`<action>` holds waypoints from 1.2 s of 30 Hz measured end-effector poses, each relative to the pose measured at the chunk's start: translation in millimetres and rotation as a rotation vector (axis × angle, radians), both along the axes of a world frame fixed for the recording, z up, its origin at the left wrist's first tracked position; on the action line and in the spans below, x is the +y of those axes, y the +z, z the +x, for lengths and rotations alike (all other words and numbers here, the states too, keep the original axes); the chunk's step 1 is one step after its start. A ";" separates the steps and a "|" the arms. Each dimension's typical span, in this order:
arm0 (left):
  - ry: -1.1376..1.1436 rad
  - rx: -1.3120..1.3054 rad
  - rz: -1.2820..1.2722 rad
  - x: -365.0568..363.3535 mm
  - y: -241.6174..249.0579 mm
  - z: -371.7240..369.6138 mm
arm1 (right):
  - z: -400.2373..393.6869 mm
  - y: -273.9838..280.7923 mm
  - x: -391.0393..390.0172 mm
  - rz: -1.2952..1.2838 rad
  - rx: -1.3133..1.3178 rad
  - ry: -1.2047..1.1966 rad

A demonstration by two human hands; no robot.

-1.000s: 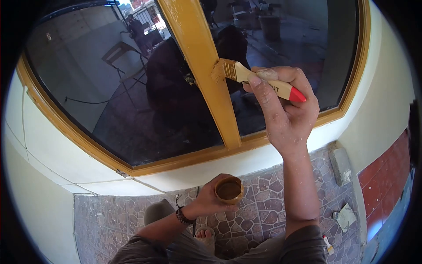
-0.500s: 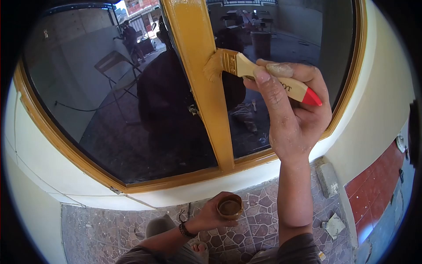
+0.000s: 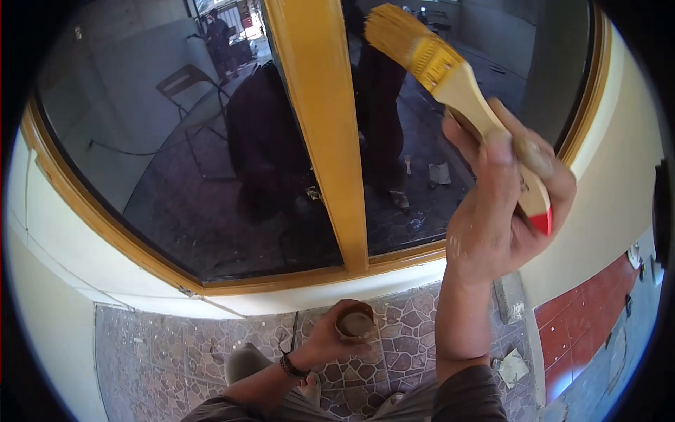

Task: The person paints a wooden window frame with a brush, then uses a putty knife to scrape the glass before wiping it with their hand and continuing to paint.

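Observation:
My right hand (image 3: 506,190) is closed around the wooden handle of a paintbrush (image 3: 460,91) with a red tip. Its bristles are coated in ochre-brown and point up and left, apart from the wood, in front of the right-hand dark glass pane (image 3: 436,190). To the left of the brush stands the ochre-painted window mullion (image 3: 327,141). Lower down, my left hand (image 3: 334,334) is wrapped around a small cup (image 3: 356,323) with brownish paint inside, held above the floor.
The ochre window frame (image 3: 126,246) curves around a second dark pane (image 3: 183,218), which reflects a folding chair and people. Below are a cream wall and a stone-patterned floor (image 3: 176,352). A grey block (image 3: 510,299), a pale scrap (image 3: 513,368) and red tiles (image 3: 583,316) lie at right.
The brush has come off the mullion and moved right, closer to the camera, its bristles now tipped upward. My left hand with the cup has shifted slightly left in view.

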State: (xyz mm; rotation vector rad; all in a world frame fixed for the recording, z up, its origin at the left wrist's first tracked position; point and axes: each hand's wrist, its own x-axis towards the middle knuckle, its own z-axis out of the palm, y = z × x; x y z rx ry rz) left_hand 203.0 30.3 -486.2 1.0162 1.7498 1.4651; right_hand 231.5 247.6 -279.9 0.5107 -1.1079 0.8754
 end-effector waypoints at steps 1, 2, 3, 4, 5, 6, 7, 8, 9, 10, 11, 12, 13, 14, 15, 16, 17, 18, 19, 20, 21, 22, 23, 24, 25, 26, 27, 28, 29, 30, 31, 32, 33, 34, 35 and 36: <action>0.029 0.031 -0.024 -1.8 6.3 0.9 | -0.4 -5.7 -2.1 -0.010 -0.010 0.013; 0.043 0.027 -0.026 -3.7 9.7 1.9 | -1.4 -13.5 -2.9 -0.016 -0.044 0.012; 0.091 0.055 -0.006 -7.2 12.4 2.6 | -2.1 -25.5 -3.6 -0.014 -0.109 0.002; 0.138 0.084 0.016 -10.1 14.1 3.9 | 0.1 -38.4 -1.2 0.032 -0.249 -0.111; 0.182 0.059 0.028 -12.6 15.3 5.3 | 0.5 -51.2 -1.7 0.026 -0.313 -0.081; 0.193 0.060 0.020 -16.4 18.1 6.8 | 2.6 -62.8 -3.8 0.019 -0.377 -0.051; 0.224 0.060 0.019 -19.8 21.5 8.1 | 8.0 -69.1 -5.7 0.015 -0.376 -0.037; 0.255 0.065 0.022 -22.1 25.5 8.4 | 13.7 -70.3 -6.7 -0.030 -0.391 -0.013; 0.266 0.069 0.017 -25.7 30.1 10.0 | 17.3 -71.3 -7.0 -0.077 -0.408 0.011; 0.292 0.113 0.008 -28.2 34.4 11.8 | 18.8 -71.8 -6.0 -0.077 -0.405 0.022; 0.317 0.158 0.002 -29.1 38.6 12.9 | 20.4 -68.0 -6.1 -0.157 -0.325 0.087; 0.326 0.161 0.000 -29.9 43.3 14.4 | 22.2 -57.7 -9.6 -0.238 -0.247 0.151; 0.342 0.123 0.008 -30.3 48.3 15.7 | 17.4 -43.6 -15.6 -0.312 -0.143 0.190; 0.357 0.086 0.016 -29.4 52.8 17.3 | 14.4 -40.3 -10.4 -0.313 -0.140 0.199; 0.364 0.091 0.015 -28.6 56.3 19.0 | 10.9 -40.0 -4.4 -0.204 -0.217 0.096; 0.386 0.124 0.028 -28.7 60.5 20.2 | 8.7 -41.8 0.5 -0.097 -0.292 -0.009; 0.406 0.157 0.040 -29.5 65.0 21.2 | 12.1 -49.8 2.7 -0.070 -0.362 -0.016; 0.414 0.162 0.041 -29.7 68.4 22.2 | 16.5 -58.8 5.3 -0.068 -0.357 -0.008; 0.437 0.114 0.079 -29.6 70.9 23.8 | 21.8 -65.9 7.6 -0.065 -0.421 0.030; 0.461 0.064 0.117 -29.1 72.9 27.3 | 26.9 -69.4 9.6 -0.060 -0.488 0.070; 0.469 0.067 0.119 -27.9 76.2 29.7 | 31.7 -69.0 12.1 -0.081 -0.475 0.082; 0.469 0.093 0.110 -26.9 80.3 31.0 | 32.8 -61.8 12.4 -0.081 -0.473 0.088; 0.469 0.117 0.098 -26.2 83.9 32.9 | 30.2 -50.7 11.3 -0.090 -0.386 0.041; 0.476 0.116 0.094 -25.2 87.7 35.2 | 27.9 -40.8 11.1 -0.099 -0.303 -0.006; 0.461 0.099 0.072 -24.8 91.9 37.8 | 26.3 -33.6 12.2 -0.049 -0.359 -0.015; 0.440 0.085 0.047 -26.0 96.2 39.8 | 28.2 -38.3 13.3 -0.056 -0.362 -0.011; 0.448 0.043 0.099 -23.3 100.0 42.4 | 27.2 -45.3 17.4 0.016 -0.404 -0.005; 0.442 0.049 0.103 -22.5 104.3 39.7 | 26.9 -48.9 21.6 0.096 -0.447 -0.003; 0.433 0.020 0.114 -22.5 105.9 38.6 | 33.6 -53.5 20.5 0.060 -0.539 0.047; 0.424 -0.014 0.121 -24.2 105.4 38.0 | 37.7 -55.5 21.1 0.062 -0.549 0.044; 0.422 -0.023 0.124 -24.8 105.0 33.5 | 41.0 -55.3 22.7 0.040 -0.556 0.050; 0.391 -0.026 0.100 -24.4 105.1 27.8 | 44.5 -52.4 23.2 0.020 -0.564 0.057; 0.355 -0.027 0.077 -23.4 106.0 22.9 | 50.2 -41.0 19.8 -0.019 -0.561 0.027; 0.348 -0.024 0.089 -19.8 108.2 17.9 | 49.8 -35.8 21.1 -0.010 -0.556 0.016; 0.322 0.005 0.066 -16.3 111.0 14.1 | 48.7 -30.7 22.8 0.030 -0.550 0.019; 0.298 0.040 0.044 -13.1 114.2 8.9 | 45.7 -25.4 24.6 0.071 -0.538 0.023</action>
